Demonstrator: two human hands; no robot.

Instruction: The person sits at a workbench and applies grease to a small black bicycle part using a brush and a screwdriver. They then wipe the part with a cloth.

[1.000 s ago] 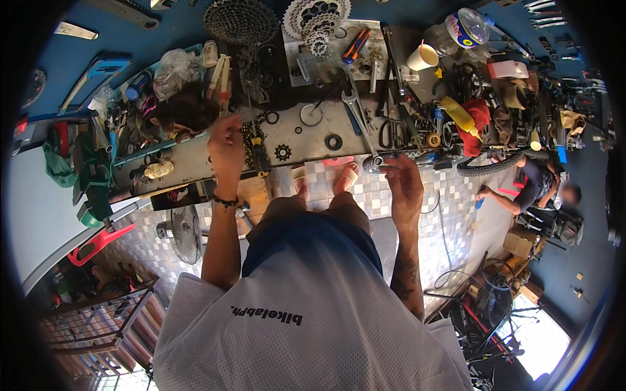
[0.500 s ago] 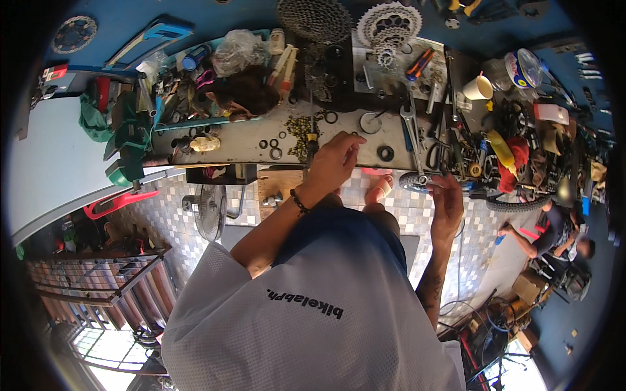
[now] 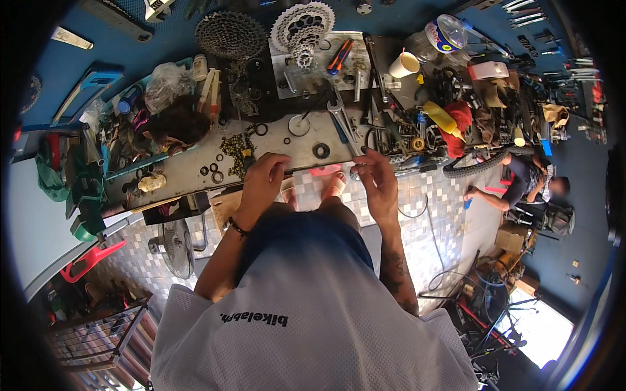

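Observation:
My left hand [image 3: 262, 187] is over the near edge of the workbench [image 3: 195, 171], fingers loosely bent and apart, with nothing visible in them. Just beyond it lies a tool with a yellow-and-black handle [image 3: 248, 157], among scattered small yellowish pieces [image 3: 229, 148]. My right hand [image 3: 379, 186] hovers at the bench edge, thumb and fingers curled together. A small dark spot shows at its fingertips, too small to make out. Between the hands, a thick black ring [image 3: 321, 151] rests on the bench. Farther back are a thin metal ring [image 3: 299, 126] and a combination wrench [image 3: 343, 125].
Bicycle cassettes [image 3: 231, 36] stand at the back, near a blue-and-orange handled tool [image 3: 340, 57]. A paper cup [image 3: 404, 64], a yellow bottle [image 3: 442, 120] and a red cloth [image 3: 459, 118] crowd the right. A fan [image 3: 176, 248] stands below left; another person [image 3: 521, 179] sits at right.
My left hand has drawn back from over the bench toward its near edge. My right hand has come closer to the left one. The whole view has shifted toward the right.

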